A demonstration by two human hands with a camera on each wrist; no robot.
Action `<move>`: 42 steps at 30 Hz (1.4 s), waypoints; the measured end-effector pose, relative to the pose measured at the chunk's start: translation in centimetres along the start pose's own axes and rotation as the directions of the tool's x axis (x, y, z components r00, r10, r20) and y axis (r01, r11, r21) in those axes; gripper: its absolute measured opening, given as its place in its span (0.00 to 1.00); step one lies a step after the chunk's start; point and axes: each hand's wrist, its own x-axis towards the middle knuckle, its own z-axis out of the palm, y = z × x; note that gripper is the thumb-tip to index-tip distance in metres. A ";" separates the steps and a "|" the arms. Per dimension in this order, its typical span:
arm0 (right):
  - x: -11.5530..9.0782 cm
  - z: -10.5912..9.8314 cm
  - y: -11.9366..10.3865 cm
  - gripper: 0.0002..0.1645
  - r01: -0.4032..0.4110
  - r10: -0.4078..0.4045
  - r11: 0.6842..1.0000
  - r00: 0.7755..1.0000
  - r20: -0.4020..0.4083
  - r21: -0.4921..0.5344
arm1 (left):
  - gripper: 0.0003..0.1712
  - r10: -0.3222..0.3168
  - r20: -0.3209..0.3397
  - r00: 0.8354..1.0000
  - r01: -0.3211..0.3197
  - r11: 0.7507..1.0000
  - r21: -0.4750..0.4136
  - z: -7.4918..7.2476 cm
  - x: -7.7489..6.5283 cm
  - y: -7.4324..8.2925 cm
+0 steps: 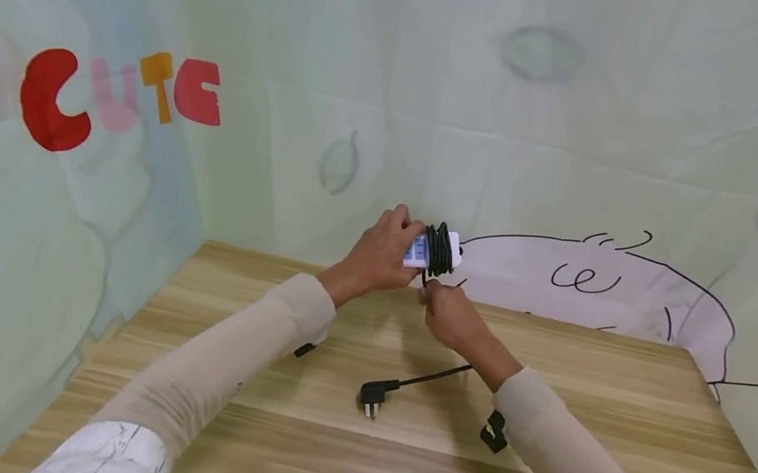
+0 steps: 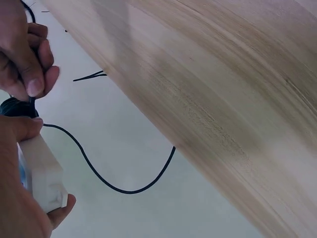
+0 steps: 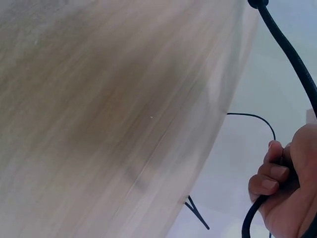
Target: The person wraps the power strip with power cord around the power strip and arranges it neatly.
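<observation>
Up at the far edge of the table, my left hand (image 1: 380, 252) grips a white power strip (image 1: 416, 251) with blue socket faces. Several turns of black cord (image 1: 439, 249) are wound round the strip's right part. Just below the coil, my right hand (image 1: 452, 317) holds the cord with curled fingers. In the right wrist view, a length of cord (image 3: 290, 49) runs past that hand. The cord's end carries a black three-pin plug (image 1: 372, 393), seen over the table, pins toward me. In the left wrist view, both hands are close together beside the strip (image 2: 43, 171).
A wood-grain table (image 1: 324, 464) lies beneath the arms. Behind it hangs a pale printed backdrop (image 1: 409, 64) with coloured letters at left and line drawings at right. Small black pieces (image 1: 495, 433) show at both wrists.
</observation>
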 end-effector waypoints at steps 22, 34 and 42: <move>-3.2 -9.7 -6.6 0.26 -0.337 0.193 0.838 0.918 0.346 0.428 | 0.29 0.122 -0.097 0.988 -0.093 0.962 0.258 0.7 -0.2 -0.5; -3.8 -11.7 -7.2 0.22 -0.499 0.206 0.665 0.838 0.506 0.556 | 0.30 0.107 -0.093 0.990 -0.080 0.964 0.255 0.8 -0.4 -0.7; -3.7 -12.2 -8.3 0.22 -0.580 0.204 0.540 0.794 0.573 0.610 | 0.29 0.124 -0.106 0.987 -0.091 0.957 0.275 1.3 -0.6 -1.2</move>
